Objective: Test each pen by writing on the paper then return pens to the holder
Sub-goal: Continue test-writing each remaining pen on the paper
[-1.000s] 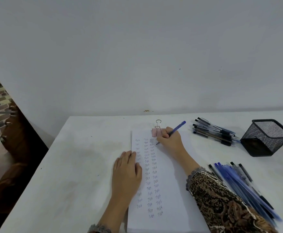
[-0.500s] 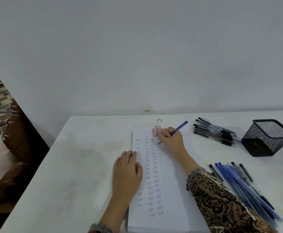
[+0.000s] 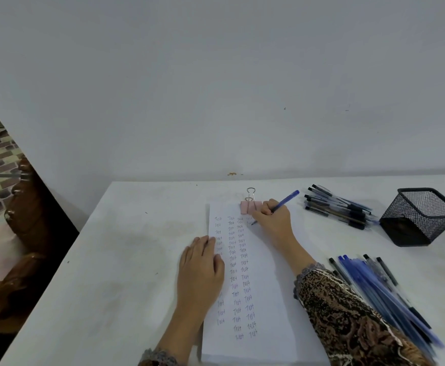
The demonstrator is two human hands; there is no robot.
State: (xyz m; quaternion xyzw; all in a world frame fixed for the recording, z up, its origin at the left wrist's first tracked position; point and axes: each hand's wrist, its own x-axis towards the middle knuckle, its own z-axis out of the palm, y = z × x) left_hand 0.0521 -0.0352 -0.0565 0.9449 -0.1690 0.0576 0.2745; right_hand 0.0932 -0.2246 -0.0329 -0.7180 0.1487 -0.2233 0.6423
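Note:
A white sheet of paper (image 3: 263, 286) lies lengthwise on the table, covered with columns of the handwritten word "Test". My right hand (image 3: 272, 220) grips a blue pen (image 3: 286, 200) near the sheet's top, with the tip on the paper beside a pink binder clip (image 3: 250, 206). My left hand (image 3: 201, 268) rests flat on the paper's left edge. A black mesh pen holder (image 3: 422, 217) stands at the right; no pens show inside it. One pile of pens (image 3: 337, 207) lies left of the holder. A second pile of mostly blue pens (image 3: 382, 294) lies at the near right.
The white table (image 3: 126, 260) meets a plain wall at the back. Its left edge drops off to a dark wooden chair (image 3: 23, 207) and a patterned floor. My patterned right sleeve (image 3: 348, 320) lies between the paper and the blue pens.
My right hand with the blue pen has shifted slightly rightward along the top line of the paper. My left hand has stayed in place.

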